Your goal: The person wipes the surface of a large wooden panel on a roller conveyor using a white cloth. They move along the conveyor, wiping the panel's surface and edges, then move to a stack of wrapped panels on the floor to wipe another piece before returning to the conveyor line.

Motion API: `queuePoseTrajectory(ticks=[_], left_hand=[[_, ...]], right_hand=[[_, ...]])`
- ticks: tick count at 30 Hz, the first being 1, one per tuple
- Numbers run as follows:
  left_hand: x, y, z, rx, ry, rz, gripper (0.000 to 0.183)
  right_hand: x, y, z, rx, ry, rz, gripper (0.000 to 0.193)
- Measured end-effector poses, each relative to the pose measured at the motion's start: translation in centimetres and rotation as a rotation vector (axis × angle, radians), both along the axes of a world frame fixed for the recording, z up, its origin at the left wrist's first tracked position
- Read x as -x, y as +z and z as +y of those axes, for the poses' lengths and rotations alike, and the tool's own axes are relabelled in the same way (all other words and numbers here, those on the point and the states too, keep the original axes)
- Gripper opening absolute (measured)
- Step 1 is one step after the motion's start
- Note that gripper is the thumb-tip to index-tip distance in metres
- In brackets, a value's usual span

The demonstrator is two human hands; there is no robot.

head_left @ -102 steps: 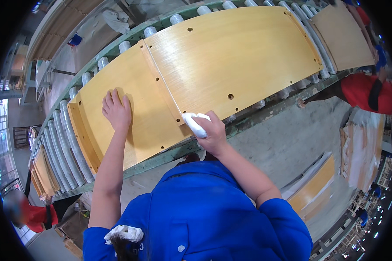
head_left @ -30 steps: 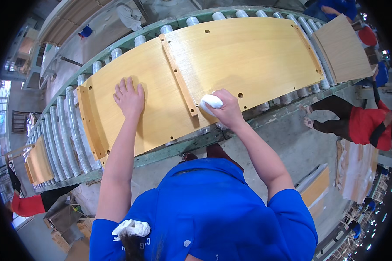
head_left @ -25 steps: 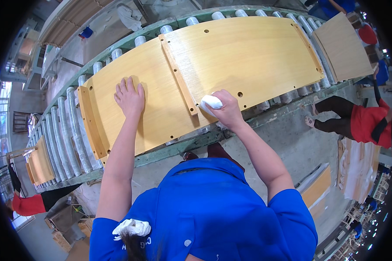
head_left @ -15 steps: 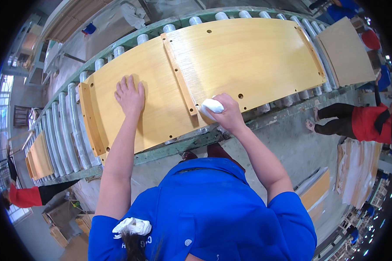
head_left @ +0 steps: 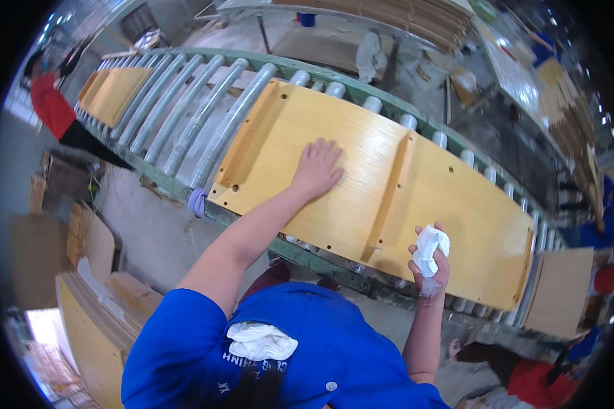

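A long yellowish wooden panel (head_left: 320, 116) lies on the roller conveyor, with a batten (head_left: 393, 191) across its middle, an end strip at either side and several drilled holes. My left hand (head_left: 317, 168) rests flat on its left half, fingers spread, holding nothing. Past the batten, over the panel's right half near its front edge, my right hand (head_left: 438, 271) is raised with its palm turned up. Its fingers curl around a crumpled white cloth (head_left: 431, 247), lifted off the wood.
Steel rollers (head_left: 205, 85) in a green frame run left, carrying another panel (head_left: 116, 92). Beyond the right end lies a plain board (head_left: 558, 290). People in red stand at far left (head_left: 50, 105) and lower right (head_left: 540, 383). Curved panels (head_left: 92, 334) are stacked at lower left.
My view has swung toward the left. The right hand has come up off the panel's front edge beside the batten with the white cloth, turning palm up. The left hand stays flat on the panel.
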State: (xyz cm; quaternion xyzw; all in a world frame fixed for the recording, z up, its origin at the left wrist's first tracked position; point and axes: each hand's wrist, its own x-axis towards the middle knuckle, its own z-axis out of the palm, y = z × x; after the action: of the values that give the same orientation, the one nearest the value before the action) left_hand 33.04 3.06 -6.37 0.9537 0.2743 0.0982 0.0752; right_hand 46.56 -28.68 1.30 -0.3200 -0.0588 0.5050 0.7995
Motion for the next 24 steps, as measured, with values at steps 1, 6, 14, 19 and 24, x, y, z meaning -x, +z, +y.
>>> queuePoseTrajectory(ticks=[1, 6, 14, 19, 24], left_hand=[[1.1, 0.1, -0.4, 0.027, -0.056, 0.022, 0.055], [8.1, 0.2, -1.2, 0.054, -0.184, -0.075, 0.054], [11.0, -0.2, -0.8, 0.083, -0.223, -0.341, 0.050], [11.7, -0.1, -0.3, 0.153, -0.241, -0.302, 0.045], [11.6, -0.1, 0.0, 0.482, -0.268, -0.315, 0.047]], right_hand=[[0.4, 0.9, 1.2, 0.022, -0.001, -0.033, 0.057], [4.2, 2.3, 10.1, -0.059, 0.111, -0.011, 0.045], [12.6, 4.5, 29.1, 0.302, 0.243, -0.871, 0.029], [18.9, 6.6, 36.0, 0.308, 0.486, -1.238, 0.019], [22.8, 4.6, 37.8, 0.191, 0.681, -1.533, 0.013]])
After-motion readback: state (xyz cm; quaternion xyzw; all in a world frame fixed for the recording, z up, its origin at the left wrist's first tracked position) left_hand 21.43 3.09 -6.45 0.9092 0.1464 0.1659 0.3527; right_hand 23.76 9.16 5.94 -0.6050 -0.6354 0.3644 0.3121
